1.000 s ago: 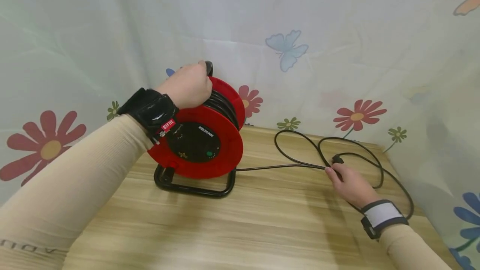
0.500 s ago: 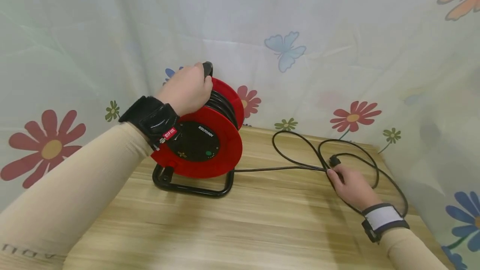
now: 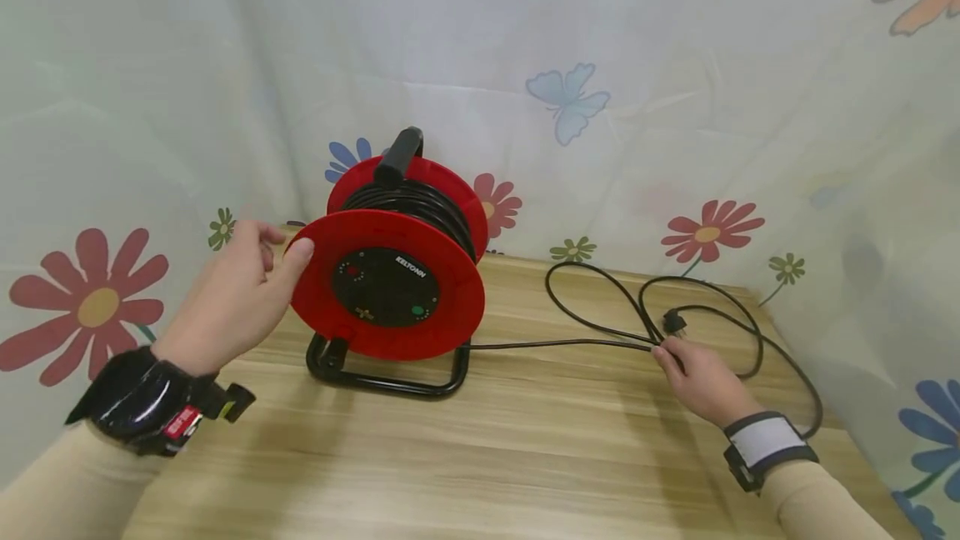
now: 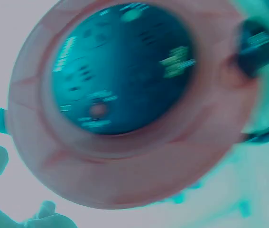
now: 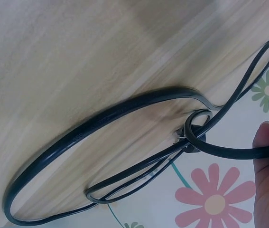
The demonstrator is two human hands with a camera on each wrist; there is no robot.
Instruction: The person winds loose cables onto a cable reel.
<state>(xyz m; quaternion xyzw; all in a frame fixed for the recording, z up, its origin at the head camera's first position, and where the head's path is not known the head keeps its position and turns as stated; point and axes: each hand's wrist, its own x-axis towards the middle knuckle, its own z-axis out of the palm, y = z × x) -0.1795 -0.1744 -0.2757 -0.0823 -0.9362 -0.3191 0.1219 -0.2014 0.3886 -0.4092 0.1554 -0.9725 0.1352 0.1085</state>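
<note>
1. Two hands work over a wooden surface, and a red reel stands on it, nearer the left one.
2. The left hand has loosely bent fingers and holds nothing. Its thumb is right by the reel's rim; I can't tell if they touch.
3. The right hand pinches a black cord with its thumb and fingers.
4. That cord runs from low on the reel to the right hand. Big loops of it lie around there, and the plug sits near the fingertips.
5. Lots more cord is wound between the reel's two red sides. The reel has a black handle on top, a round black face in front and a black stand below.
6. Behind is a pale sheet with flowers and a blue butterfly.
7. The left wrist view is blurry.
</note>
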